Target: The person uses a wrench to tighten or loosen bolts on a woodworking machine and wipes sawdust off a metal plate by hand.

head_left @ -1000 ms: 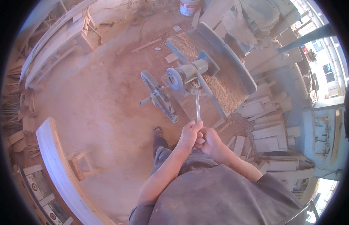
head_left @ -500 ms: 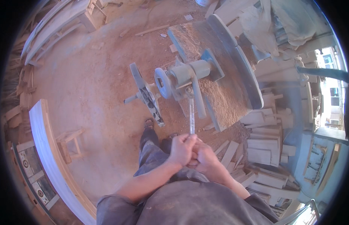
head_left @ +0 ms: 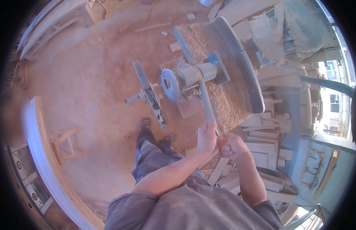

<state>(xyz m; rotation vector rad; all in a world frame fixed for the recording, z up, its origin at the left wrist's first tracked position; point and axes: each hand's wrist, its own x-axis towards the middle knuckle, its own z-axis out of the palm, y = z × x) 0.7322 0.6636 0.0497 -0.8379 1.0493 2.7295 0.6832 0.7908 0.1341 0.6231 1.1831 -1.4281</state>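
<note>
Pinching one metal tool (head_left: 219, 133), the right hand (head_left: 232, 147) is a tight fist on the wearer's side of the machine (head_left: 192, 76). Left hand's (head_left: 207, 138) right beside it, at the near end of the machine's one lever (head_left: 207, 100); can't tell what it's gripping. Two wheels (head_left: 140, 73) left of the machine.

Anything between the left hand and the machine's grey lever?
Nothing visible: the left hand seems to touch the lower end of the grey lever. The right hand, closed on a metal tool, is alongside.
</note>
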